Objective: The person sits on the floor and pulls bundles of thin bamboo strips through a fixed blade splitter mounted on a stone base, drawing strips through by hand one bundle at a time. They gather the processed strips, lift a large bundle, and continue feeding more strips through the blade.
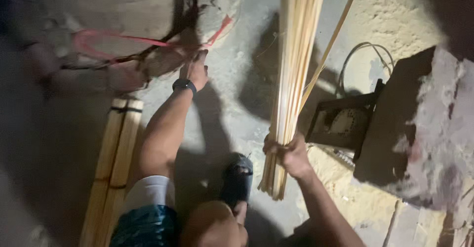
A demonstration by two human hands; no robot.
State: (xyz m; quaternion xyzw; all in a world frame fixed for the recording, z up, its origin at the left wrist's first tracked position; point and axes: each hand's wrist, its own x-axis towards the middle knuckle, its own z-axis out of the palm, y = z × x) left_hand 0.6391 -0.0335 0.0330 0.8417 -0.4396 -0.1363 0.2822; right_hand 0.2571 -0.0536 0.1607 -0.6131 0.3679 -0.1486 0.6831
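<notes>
My right hand (291, 153) grips a bundle of thin pale bamboo strips (296, 54) near its lower end, holding it upright over the concrete floor. One loose strip (335, 35) leans off to the right of the bundle. My left hand (197, 72), with a dark watch on the wrist, reaches forward to a tangle of red cord and dark wire (148, 44) on the floor; its fingers touch the tangle, and whether they grip it is unclear. My foot in a dark sandal (237, 178) stands between both arms.
Two tied bundles of flat bamboo slats (116, 153) lie on the floor at the left. A dark metal machine with a round toothed part (343, 121) and a grey cable (365, 54) stands at the right, beside a rough stained block (434, 128).
</notes>
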